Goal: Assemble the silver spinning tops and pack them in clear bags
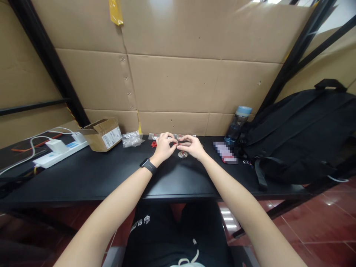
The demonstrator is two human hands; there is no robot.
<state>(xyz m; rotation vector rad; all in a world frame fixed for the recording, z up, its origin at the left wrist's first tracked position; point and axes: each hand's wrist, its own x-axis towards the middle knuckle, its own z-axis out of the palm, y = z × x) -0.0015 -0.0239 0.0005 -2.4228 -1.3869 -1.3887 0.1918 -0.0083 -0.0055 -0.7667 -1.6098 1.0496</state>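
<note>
Fingertips of my left hand [165, 144] and my right hand [192, 145] meet above the far part of the black table [111, 178]. Both hands are closed in a pinch on a small, thin piece with some red on it, too small to name. Just below my right fingers a round, shiny metal disc [183, 155] rests on the table, with something red over its middle. Beside my left hand lies a small heap of red pieces [154, 144]. Clear plastic packaging [151, 136] stretches behind both hands, partly hidden by them.
Leftward stand an open cardboard box [104, 135], a crumpled clear bag [132, 139] and a white power strip [61, 154] with cables. On the right are a phone-like item [226, 152], a blue-lidded bottle [239, 122] and a black backpack [300, 133]. A cardboard wall [172, 85] closes off the back.
</note>
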